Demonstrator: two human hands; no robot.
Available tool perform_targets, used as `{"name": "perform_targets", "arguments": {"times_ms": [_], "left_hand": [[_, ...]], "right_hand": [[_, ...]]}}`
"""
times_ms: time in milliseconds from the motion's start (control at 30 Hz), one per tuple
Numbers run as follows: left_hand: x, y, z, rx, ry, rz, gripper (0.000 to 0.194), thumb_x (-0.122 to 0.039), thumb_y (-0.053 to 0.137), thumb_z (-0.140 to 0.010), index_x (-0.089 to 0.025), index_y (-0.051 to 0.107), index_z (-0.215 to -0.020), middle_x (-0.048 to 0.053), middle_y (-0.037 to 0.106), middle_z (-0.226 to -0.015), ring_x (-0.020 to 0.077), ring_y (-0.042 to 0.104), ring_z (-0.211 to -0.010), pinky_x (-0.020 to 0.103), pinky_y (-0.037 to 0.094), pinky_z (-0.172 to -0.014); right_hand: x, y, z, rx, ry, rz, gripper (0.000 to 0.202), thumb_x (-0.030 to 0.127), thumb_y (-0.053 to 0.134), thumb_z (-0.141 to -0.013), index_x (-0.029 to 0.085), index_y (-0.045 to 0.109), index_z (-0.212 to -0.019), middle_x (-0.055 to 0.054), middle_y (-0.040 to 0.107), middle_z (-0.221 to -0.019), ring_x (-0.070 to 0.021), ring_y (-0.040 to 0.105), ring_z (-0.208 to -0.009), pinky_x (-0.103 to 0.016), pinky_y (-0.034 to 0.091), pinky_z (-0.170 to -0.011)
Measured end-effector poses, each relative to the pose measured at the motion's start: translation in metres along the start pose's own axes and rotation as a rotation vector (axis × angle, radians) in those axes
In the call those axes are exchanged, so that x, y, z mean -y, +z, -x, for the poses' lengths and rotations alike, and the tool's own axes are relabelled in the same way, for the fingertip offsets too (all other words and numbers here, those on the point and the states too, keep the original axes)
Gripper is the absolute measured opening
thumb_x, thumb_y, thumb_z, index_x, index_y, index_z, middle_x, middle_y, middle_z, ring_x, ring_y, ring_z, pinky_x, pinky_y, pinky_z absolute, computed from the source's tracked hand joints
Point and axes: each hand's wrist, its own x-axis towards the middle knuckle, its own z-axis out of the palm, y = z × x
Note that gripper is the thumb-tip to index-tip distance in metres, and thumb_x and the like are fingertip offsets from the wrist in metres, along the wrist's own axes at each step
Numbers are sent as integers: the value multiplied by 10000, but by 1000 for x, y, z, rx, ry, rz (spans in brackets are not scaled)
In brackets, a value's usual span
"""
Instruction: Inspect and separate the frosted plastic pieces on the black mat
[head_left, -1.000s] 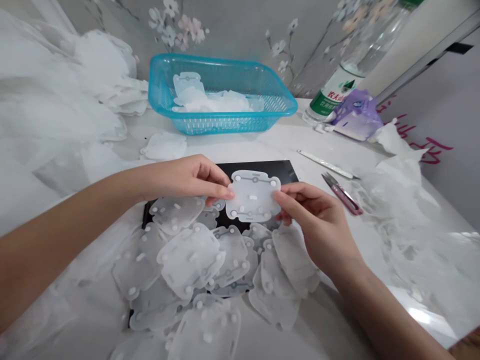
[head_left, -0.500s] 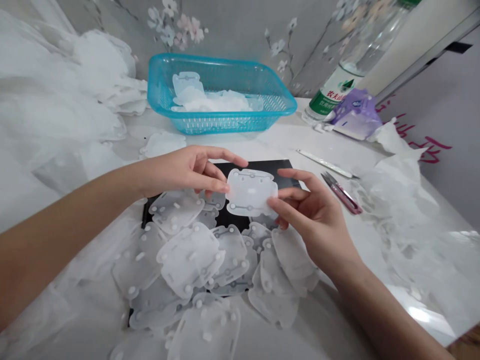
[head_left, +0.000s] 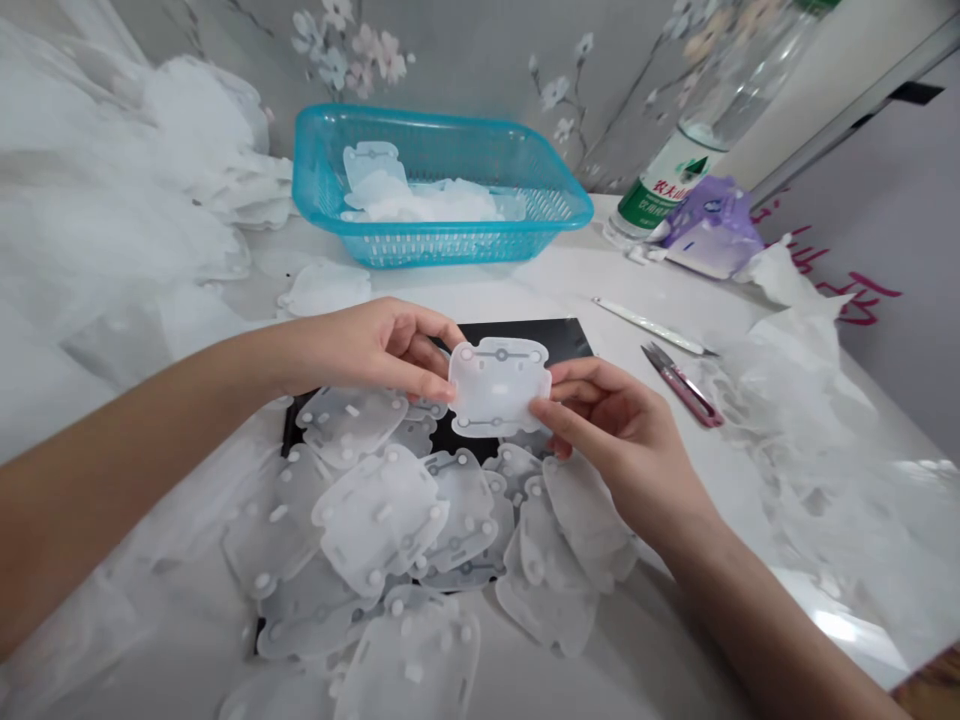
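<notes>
A translucent white silicone-like sheet (head_left: pixel 500 388), with notched edges and small round marks, is held up between both hands. My left hand (head_left: pixel 397 350) pinches its left edge between thumb and fingers. Its right edge is gripped by my right hand (head_left: pixel 611 415), the thumb lying on the near face. Behind and below the sheet, a black mat (head_left: pixel 525 332) shows in part. Several similar sheets (head_left: pixel 382 515) lie overlapping on the mat and the table in front of the hands.
Beyond the hands stands a blue basket (head_left: pixel 465 228) with white sheets inside. Thread snips (head_left: pixel 682 385) and a slim white tool (head_left: pixel 652 325) lie at right. A water bottle (head_left: pixel 667 180) and purple packet (head_left: pixel 712 230) stand behind them. White film scraps (head_left: pixel 817 430) and piled sheets (head_left: pixel 112 180) flank the table.
The held sheet has shifted slightly left and tilted to face the camera more. My right hand's fingers have closed in behind its edge, and my left index finger has drawn in to its top corner.
</notes>
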Motion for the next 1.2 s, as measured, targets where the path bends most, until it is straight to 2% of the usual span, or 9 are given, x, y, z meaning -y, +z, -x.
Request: {"name": "perform_targets", "arguments": {"times_ms": [433, 600, 700, 800, 867, 967, 1067, 1133, 1200], "left_hand": [[-3, 0, 1, 26, -11, -57, 196, -266, 715, -733, -167, 637, -884, 28, 702, -815, 110, 594, -671, 207, 407, -600], [-7, 1, 2, -77, 28, -137, 109, -286, 700, -734, -187, 702, -780, -14, 610, -680, 71, 461, -553, 200, 349, -541], [-8, -1, 3, -165, 14, -156, 148, -316, 686, -753, -205, 738, -835, -11, 583, -628, 61, 394, -498, 197, 280, -468], [-9, -1, 4, -187, 3, -151, 239, -360, 647, -791, -212, 743, -952, 0, 607, -615, 53, 344, -443, 204, 250, -426], [-9, -1, 3, -162, -2, -120, 308, -405, 610, -814, -214, 727, -1025, 22, 670, -726, 58, 428, -470, 196, 316, -456], [-8, 0, 2, -165, -9, -91, 366, -451, 582, -821, -199, 719, -1048, 45, 699, -882, 114, 593, -654, 197, 415, -568], [-8, 3, 2, -260, 41, -145, 336, -418, 604, -820, -187, 723, -1033, 38, 697, -934, 117, 594, -721, 193, 401, -579], [-10, 4, 5, -382, 145, -172, 312, -382, 614, -834, -194, 708, -1064, 25, 688, -1023, 101, 567, -745, 193, 387, -589], [-15, 3, 9, -541, 265, -134, 339, -358, 600, -860, -204, 658, -1156, 14, 644, -1174, 99, 554, -822, 192, 390, -638]], "right_hand": [[0, -1, 1, 6, -33, 33, 127, 310, 658, -809, 185, 637, -811, 35, 555, -608, -67, 495, -487, -193, 443, -467], [0, -3, 3, 0, -4, 66, 156, 354, 659, -821, 200, 642, -840, 50, 542, -484, -72, 443, -415, -193, 401, -432], [1, -2, 4, 15, 16, 33, 204, 408, 632, -834, 206, 614, -853, 7, 685, -650, -57, 387, -343, -224, 396, -402], [1, -3, 4, 32, -17, -3, 227, 421, 582, -867, 207, 615, -799, -12, 705, -805, -59, 444, -372, -242, 428, -428], [1, -4, 4, 44, -47, -3, 249, 419, 559, -883, 212, 639, -772, -8, 677, -815, -69, 487, -416, -243, 434, -435], [2, -4, 3, 45, -77, 30, 259, 409, 545, -892, 219, 658, -756, -3, 653, -818, -73, 505, -447, -248, 440, -450], [1, -4, 2, 27, -100, 103, 218, 359, 536, -893, 212, 646, -775, -5, 661, -835, -76, 515, -470, -251, 452, -482], [-1, -4, 1, -4, -115, 224, 144, 318, 548, -871, 207, 640, -860, -24, 672, -899, -95, 541, -530, -255, 461, -507], [-6, -6, -1, -27, -119, 445, 204, 283, 569, -836, 202, 618, -1017, -44, 673, -911, -111, 543, -552, -265, 456, -514]]}}
